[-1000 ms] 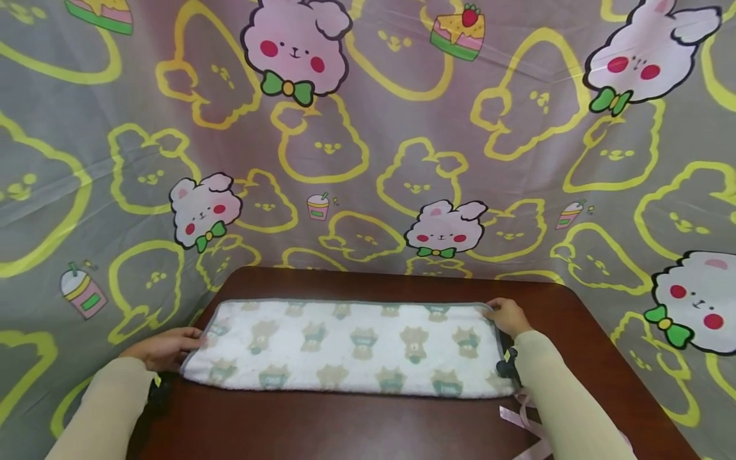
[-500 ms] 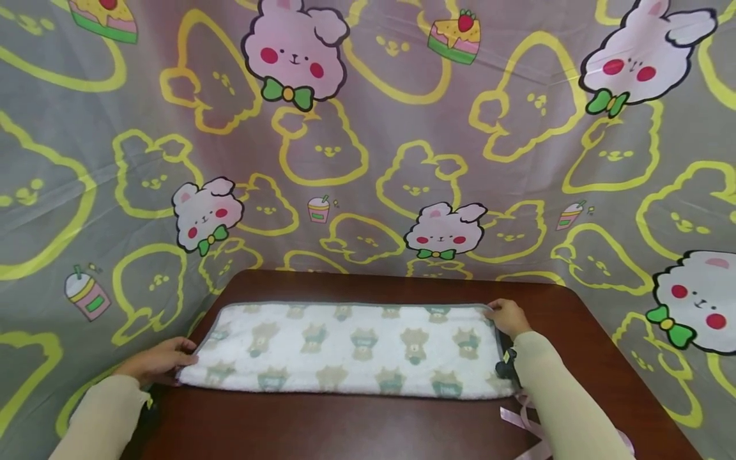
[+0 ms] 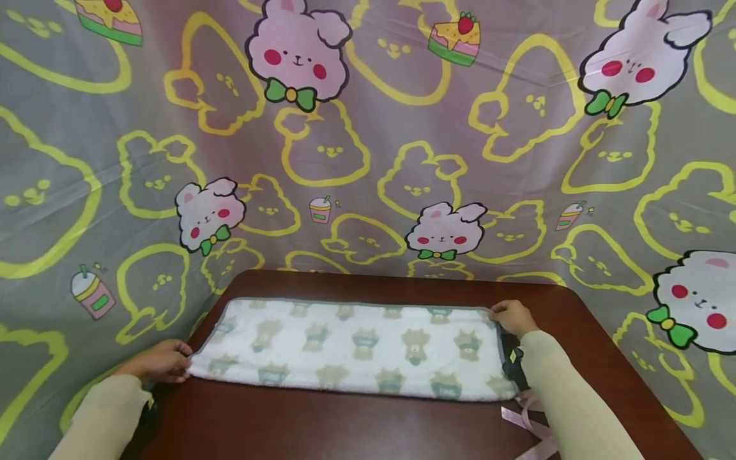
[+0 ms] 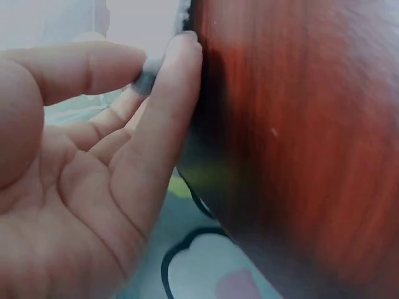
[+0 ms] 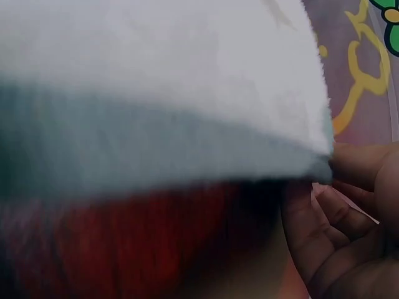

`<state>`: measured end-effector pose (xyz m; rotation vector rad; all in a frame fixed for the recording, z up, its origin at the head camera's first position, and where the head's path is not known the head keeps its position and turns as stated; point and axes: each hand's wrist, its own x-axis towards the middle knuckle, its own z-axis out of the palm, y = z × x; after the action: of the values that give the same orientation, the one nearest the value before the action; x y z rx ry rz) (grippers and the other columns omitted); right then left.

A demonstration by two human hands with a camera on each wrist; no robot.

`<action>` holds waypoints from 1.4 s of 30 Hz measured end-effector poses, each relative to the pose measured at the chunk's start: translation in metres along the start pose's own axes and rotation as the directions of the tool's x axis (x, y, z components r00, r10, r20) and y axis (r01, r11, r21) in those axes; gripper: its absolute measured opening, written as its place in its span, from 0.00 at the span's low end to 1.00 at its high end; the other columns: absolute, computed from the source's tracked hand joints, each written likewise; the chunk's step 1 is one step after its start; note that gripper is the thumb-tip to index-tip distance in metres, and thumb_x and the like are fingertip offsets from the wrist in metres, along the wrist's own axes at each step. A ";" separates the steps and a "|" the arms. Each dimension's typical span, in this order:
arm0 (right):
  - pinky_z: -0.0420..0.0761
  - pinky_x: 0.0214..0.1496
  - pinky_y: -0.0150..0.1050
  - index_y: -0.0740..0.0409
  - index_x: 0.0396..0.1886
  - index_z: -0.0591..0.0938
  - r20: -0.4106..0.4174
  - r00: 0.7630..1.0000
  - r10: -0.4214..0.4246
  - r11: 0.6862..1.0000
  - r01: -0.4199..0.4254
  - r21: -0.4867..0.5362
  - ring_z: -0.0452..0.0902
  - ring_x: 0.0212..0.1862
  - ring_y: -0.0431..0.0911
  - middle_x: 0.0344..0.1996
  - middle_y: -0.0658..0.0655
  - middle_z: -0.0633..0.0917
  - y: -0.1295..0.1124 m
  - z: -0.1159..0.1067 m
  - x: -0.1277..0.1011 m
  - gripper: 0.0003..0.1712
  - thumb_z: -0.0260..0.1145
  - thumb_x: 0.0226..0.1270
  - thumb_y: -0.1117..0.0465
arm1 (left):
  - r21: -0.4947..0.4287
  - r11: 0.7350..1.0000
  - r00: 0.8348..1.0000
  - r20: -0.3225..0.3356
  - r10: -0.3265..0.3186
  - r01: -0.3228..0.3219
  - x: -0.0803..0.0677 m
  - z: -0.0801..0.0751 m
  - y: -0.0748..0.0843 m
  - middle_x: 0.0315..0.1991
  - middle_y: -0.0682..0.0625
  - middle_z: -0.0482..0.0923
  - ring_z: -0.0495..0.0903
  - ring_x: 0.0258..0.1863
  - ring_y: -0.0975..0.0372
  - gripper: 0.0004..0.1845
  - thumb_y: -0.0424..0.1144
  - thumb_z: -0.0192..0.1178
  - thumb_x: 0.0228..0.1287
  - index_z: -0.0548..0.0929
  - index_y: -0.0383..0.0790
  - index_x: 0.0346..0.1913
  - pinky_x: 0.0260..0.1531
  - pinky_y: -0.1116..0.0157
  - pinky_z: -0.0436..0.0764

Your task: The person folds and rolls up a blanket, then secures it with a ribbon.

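A white fleecy towel (image 3: 356, 348) printed with beige and green bears, edged in grey, lies wide across the table in the head view. My left hand (image 3: 163, 361) pinches its near left corner. In the left wrist view the thumb and a finger of that hand (image 4: 112, 143) close on the grey edging, right at the table's side. My right hand (image 3: 513, 317) pinches the far right corner. The right wrist view shows the fingertips of this hand (image 5: 343, 212) gripping the grey-bound corner, with the towel (image 5: 206, 56) stretching away from it.
Under the towel is a dark reddish-brown table (image 3: 345, 428) with rounded far corners. A pink ribbon (image 3: 526, 418) lies near the right forearm. Behind and at both sides hangs a grey curtain (image 3: 368, 121) printed with cartoon rabbits.
My left hand has slid from the towel's left edge down to its near left corner, and that corner has shifted slightly right. My right hand has stayed at the far right corner.
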<state>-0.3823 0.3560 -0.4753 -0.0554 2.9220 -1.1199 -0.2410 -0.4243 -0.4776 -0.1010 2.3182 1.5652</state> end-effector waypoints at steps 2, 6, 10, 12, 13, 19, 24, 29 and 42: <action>0.78 0.38 0.48 0.71 0.44 0.82 -0.007 1.000 0.003 1.000 -0.003 0.008 0.77 0.40 0.56 0.39 0.64 0.82 0.001 0.000 -0.002 0.16 0.68 0.64 0.61 | 0.002 1.000 0.999 -0.035 0.015 -0.014 0.005 0.000 0.001 0.26 0.44 0.71 0.78 0.23 0.58 0.17 0.24 0.53 0.53 0.59 0.21 0.42 0.26 0.63 0.81; 0.80 0.37 0.47 0.72 0.43 0.81 0.013 1.000 0.018 0.999 -0.019 0.039 0.78 0.39 0.54 0.39 0.64 0.82 0.003 -0.001 -0.007 0.15 0.68 0.63 0.64 | 0.060 0.998 0.988 -0.153 -0.012 0.021 0.014 0.003 0.010 0.28 0.42 0.68 0.76 0.23 0.56 0.17 0.23 0.51 0.50 0.59 0.23 0.42 0.26 0.59 0.81; 0.82 0.36 0.47 0.74 0.44 0.80 0.067 0.997 0.028 0.995 -0.034 0.091 0.79 0.38 0.53 0.38 0.65 0.81 0.004 -0.002 -0.013 0.14 0.66 0.64 0.67 | 0.109 0.993 0.975 -0.221 -0.029 0.054 0.025 0.003 0.014 0.30 0.40 0.66 0.75 0.24 0.55 0.14 0.23 0.50 0.51 0.60 0.25 0.40 0.27 0.58 0.82; 0.82 0.36 0.47 0.74 0.44 0.79 0.092 0.995 0.048 0.992 -0.059 0.114 0.79 0.38 0.53 0.39 0.65 0.81 0.004 -0.003 -0.016 0.14 0.66 0.64 0.67 | 0.123 0.990 0.970 -0.241 -0.035 0.066 0.029 0.003 0.016 0.31 0.40 0.65 0.75 0.24 0.55 0.13 0.23 0.50 0.51 0.61 0.25 0.39 0.27 0.58 0.82; 0.82 0.36 0.47 0.74 0.45 0.79 0.107 0.993 0.055 0.990 -0.068 0.122 0.79 0.38 0.53 0.39 0.65 0.81 0.004 -0.003 -0.017 0.14 0.65 0.64 0.68 | 0.137 0.989 0.969 -0.246 -0.027 0.062 0.032 0.003 0.017 0.31 0.40 0.65 0.75 0.24 0.55 0.12 0.23 0.49 0.51 0.61 0.25 0.38 0.28 0.58 0.82; 0.83 0.36 0.50 0.76 0.45 0.79 0.181 0.982 0.050 0.989 -0.074 0.127 0.79 0.39 0.52 0.38 0.64 0.81 0.003 -0.007 -0.029 0.13 0.64 0.64 0.70 | 0.178 0.984 0.956 -0.289 0.049 0.003 0.040 0.005 0.027 0.32 0.36 0.66 0.77 0.26 0.55 0.11 0.23 0.49 0.50 0.64 0.21 0.37 0.28 0.56 0.83; 0.83 0.34 0.50 0.75 0.42 0.80 0.238 0.971 0.034 0.992 -0.062 0.110 0.80 0.36 0.52 0.35 0.61 0.81 -0.005 -0.011 -0.039 0.11 0.63 0.63 0.70 | 0.213 0.977 0.928 -0.358 0.102 -0.025 0.048 0.001 0.029 0.34 0.32 0.67 0.78 0.26 0.53 0.12 0.23 0.48 0.49 0.66 0.17 0.37 0.27 0.57 0.83; 0.82 0.33 0.51 0.74 0.37 0.79 0.343 0.939 -0.001 0.989 -0.050 0.139 0.80 0.31 0.51 0.28 0.58 0.80 -0.010 -0.015 -0.048 0.08 0.64 0.62 0.70 | 0.250 0.968 0.881 -0.456 0.126 -0.009 0.056 -0.003 0.022 0.34 0.31 0.69 0.79 0.25 0.52 0.10 0.25 0.46 0.51 0.69 0.18 0.35 0.23 0.60 0.83; 0.82 0.39 0.52 0.72 0.48 0.79 0.443 0.895 -0.055 0.981 -0.034 0.189 0.80 0.40 0.52 0.40 0.61 0.82 -0.010 -0.024 -0.054 0.16 0.64 0.68 0.61 | -0.088 0.995 0.812 -0.577 -0.087 0.044 0.055 0.026 0.022 0.40 0.33 0.69 0.79 0.23 0.60 0.26 0.31 0.53 0.61 0.63 0.08 0.53 0.26 0.64 0.83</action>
<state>-0.3291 0.3665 -0.4512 -0.2869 2.4022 -1.1965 -0.2921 -0.3846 -0.4839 -0.7749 2.6540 1.7622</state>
